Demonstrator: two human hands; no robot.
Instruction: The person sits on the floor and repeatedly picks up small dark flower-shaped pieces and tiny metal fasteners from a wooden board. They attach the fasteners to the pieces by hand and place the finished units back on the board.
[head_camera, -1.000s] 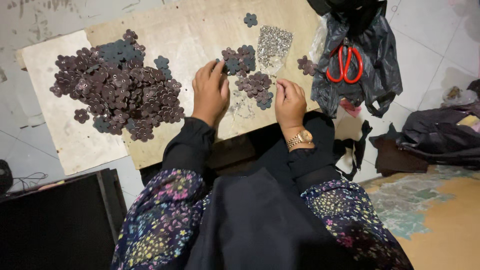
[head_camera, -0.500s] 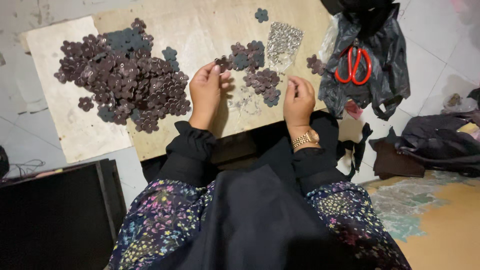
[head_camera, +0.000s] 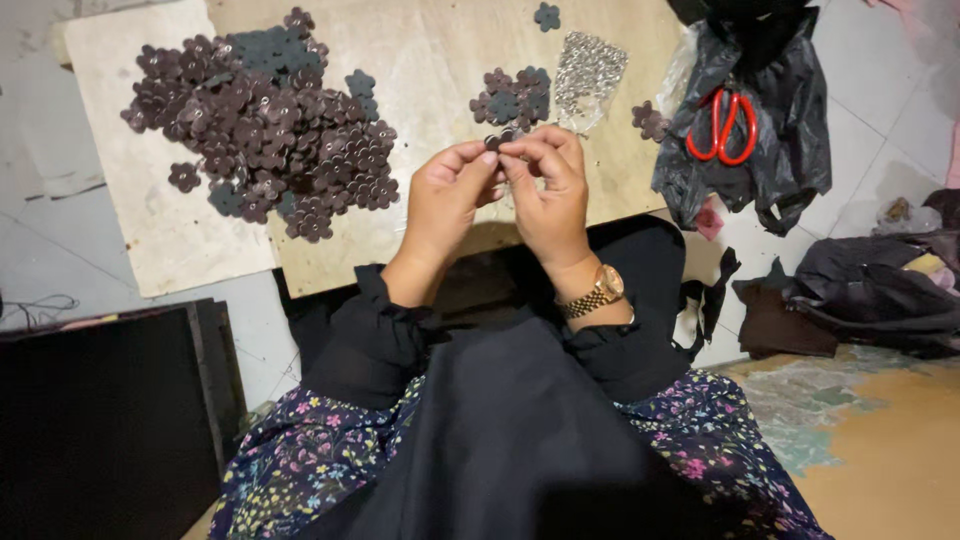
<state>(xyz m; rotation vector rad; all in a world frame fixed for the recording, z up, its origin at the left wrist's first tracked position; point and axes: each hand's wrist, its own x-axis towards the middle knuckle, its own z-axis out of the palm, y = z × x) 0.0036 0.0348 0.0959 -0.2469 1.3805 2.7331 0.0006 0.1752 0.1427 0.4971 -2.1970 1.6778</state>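
The left hand (head_camera: 445, 200) and the right hand (head_camera: 548, 190) are meeting fingertip to fingertip above the wooden board (head_camera: 430, 60), both pinching one small dark flower-shaped piece (head_camera: 500, 138) between them. Just beyond the fingers, a small cluster of the same pieces (head_camera: 512, 97) is lying beside a heap of tiny silvery bits (head_camera: 590, 72). The big pile of flower pieces (head_camera: 265, 120) is sitting well to the left, and red-handled scissors (head_camera: 722, 125) are resting on a black plastic bag (head_camera: 760, 150) to the right.

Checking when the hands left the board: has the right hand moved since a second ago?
Yes. The right hand lifted off the board, toward the body, meeting the left hand around a small dark piece.
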